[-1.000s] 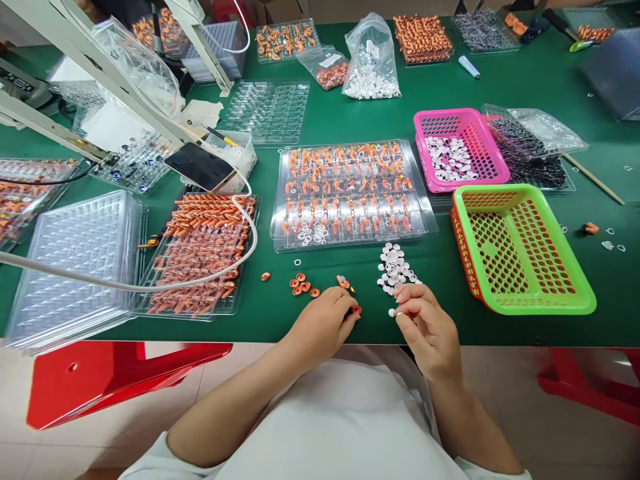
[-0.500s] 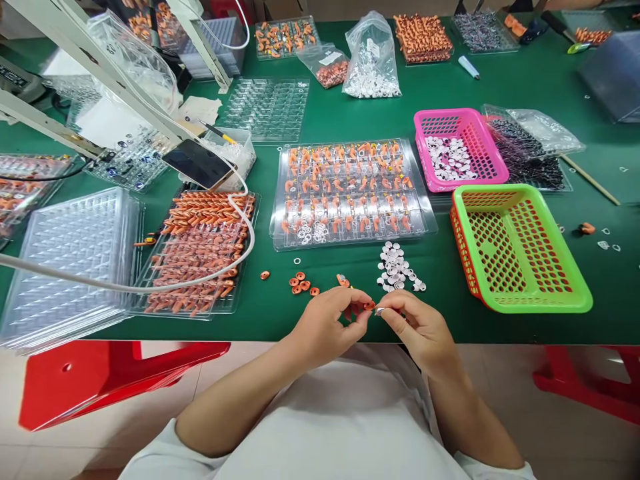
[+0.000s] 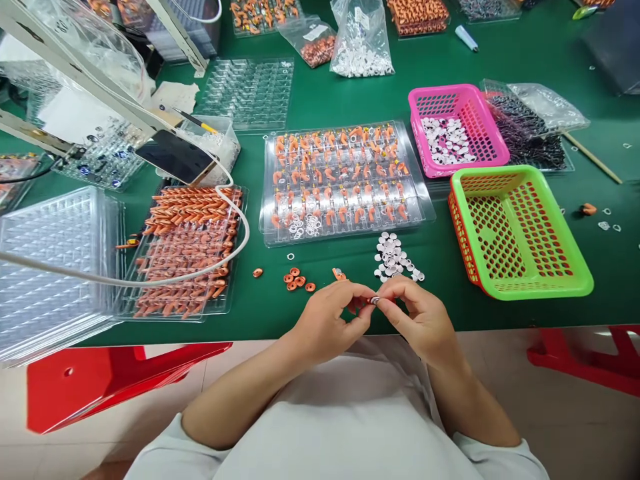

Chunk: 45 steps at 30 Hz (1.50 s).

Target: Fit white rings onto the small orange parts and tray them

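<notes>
My left hand (image 3: 333,320) pinches a small orange piece (image 3: 371,301) near the table's front edge. Against it, my right hand (image 3: 417,320) holds a small white disc (image 3: 375,301) between thumb and forefinger; the fingertips of both hands meet and partly hide the two parts. Just beyond my right hand lies a pile of white discs (image 3: 393,255). Several orange round pieces (image 3: 299,279) sit to the left of my left hand, and another orange part (image 3: 339,274) lies right behind it. A clear tray (image 3: 345,180) of orange curved parts and white rings is farther back.
On the right stand a green basket (image 3: 525,287) and a pink basket (image 3: 460,167) with white pieces. At left are a tray of orange parts (image 3: 185,253), stacked clear trays (image 3: 50,247), a phone (image 3: 175,157) and a white cable (image 3: 115,281) crossing the table. Red stools flank the table below.
The white disc in my right hand has come up against the orange piece, and the gap between my fingertips has closed. The camera view has shifted slightly.
</notes>
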Available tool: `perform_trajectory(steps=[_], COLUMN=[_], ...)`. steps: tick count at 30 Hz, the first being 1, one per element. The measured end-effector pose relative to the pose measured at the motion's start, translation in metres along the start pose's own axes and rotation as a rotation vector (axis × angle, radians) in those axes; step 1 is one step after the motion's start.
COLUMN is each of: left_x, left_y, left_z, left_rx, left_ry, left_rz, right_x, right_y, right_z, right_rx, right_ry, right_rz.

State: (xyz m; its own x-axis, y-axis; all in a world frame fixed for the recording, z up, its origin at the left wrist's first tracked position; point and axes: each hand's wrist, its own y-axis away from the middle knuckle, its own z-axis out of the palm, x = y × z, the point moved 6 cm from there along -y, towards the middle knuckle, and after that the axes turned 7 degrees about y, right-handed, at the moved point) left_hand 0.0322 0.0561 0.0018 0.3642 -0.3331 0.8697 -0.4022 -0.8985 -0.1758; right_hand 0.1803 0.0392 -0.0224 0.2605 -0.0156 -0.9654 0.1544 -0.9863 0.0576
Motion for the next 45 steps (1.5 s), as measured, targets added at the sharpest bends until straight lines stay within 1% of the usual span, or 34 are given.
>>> perform_trajectory(steps=[8,14,20,24,27,30,35,39,45], left_x=[-0.001,-0.005,-0.012,-0.020,-0.022,-0.019,-0.011,-0.010,-0.009], left_y=[0.000,0.002,0.003,0.004,0.005,0.005,0.004,0.003,0.004], left_z=[0.001,0.001,0.002,0.003,0.004,0.005,0.006,0.006,0.006], left_rx=[-0.056,-0.058,-0.073,-0.087,-0.083,-0.084,-0.105,-0.117,-0.136], left_ry=[-0.025,-0.032,-0.023,0.044,0.071,0.027,-0.065,-0.080,-0.113], left_rz=[0.052,0.083,-0.022,-0.117,-0.139,-0.090,0.008,0.043,0.112], right_x=[-0.006,-0.011,-0.012,-0.011,-0.010,-0.009,-0.012,-0.014,-0.014], right_y=[-0.004,-0.007,-0.007,-0.008,-0.007,-0.008,-0.010,-0.010,-0.010], right_z=[-0.003,-0.004,-0.006,-0.006,-0.006,-0.006,-0.007,-0.007,-0.004], right_rx=[-0.040,-0.083,-0.112,-0.118,-0.129,-0.134,-0.135,-0.147,-0.161], right_ry=[0.142,0.187,0.219,0.229,0.234,0.254,0.319,0.343,0.380], right_rz=[0.004,-0.022,-0.041,-0.029,-0.010,-0.004,-0.035,-0.059,-0.058])
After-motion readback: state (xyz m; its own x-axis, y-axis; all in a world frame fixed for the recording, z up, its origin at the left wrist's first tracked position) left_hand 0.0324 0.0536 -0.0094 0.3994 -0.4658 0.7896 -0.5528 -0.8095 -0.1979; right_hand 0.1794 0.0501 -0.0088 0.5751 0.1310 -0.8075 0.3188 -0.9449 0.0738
